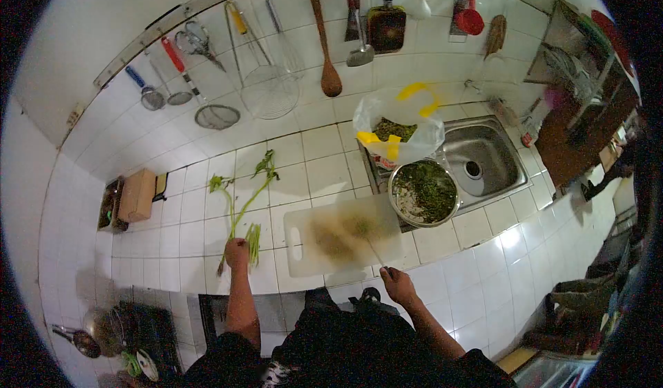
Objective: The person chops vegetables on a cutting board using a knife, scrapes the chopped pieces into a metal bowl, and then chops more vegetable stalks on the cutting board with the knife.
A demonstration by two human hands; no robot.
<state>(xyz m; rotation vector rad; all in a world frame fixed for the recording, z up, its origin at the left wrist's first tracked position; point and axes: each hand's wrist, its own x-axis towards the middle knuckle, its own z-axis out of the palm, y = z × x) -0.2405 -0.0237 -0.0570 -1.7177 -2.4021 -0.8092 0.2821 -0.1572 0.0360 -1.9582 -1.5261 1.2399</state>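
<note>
Now, taking the cutting board [342, 239] as my marker and working from its left, my left hand [237, 253] rests on the tiled counter [186, 236] just beside the board's left edge, fingers closed over the cut ends of a few long green stalks [243, 205]. Those stalks run away from me toward the wall, their leafy tops lying well left of the board; a short bunch of stems [253, 240] lies touching the same hand. On the board itself only a smear of green residue shows, so nothing waits there to be cut. At the board's near right corner my right hand [398, 284] is clenched around the handle of a knife [373, 251], whose thin blade angles up over the board's surface. Right of the board, touching its far corner, a steel bowl [424, 192] sits half over the sink [483, 154], full of chopped greens, and behind the bowl stands a plastic bag [399, 129] with more greens inside. As I judge it, I am between cuts: one batch is chopped and in the bowl, and I am fetching the next stalks. The next move calls for drawing them sideways onto the board, squaring their ends, and keeping my fingertips curled back from the blade.
</note>
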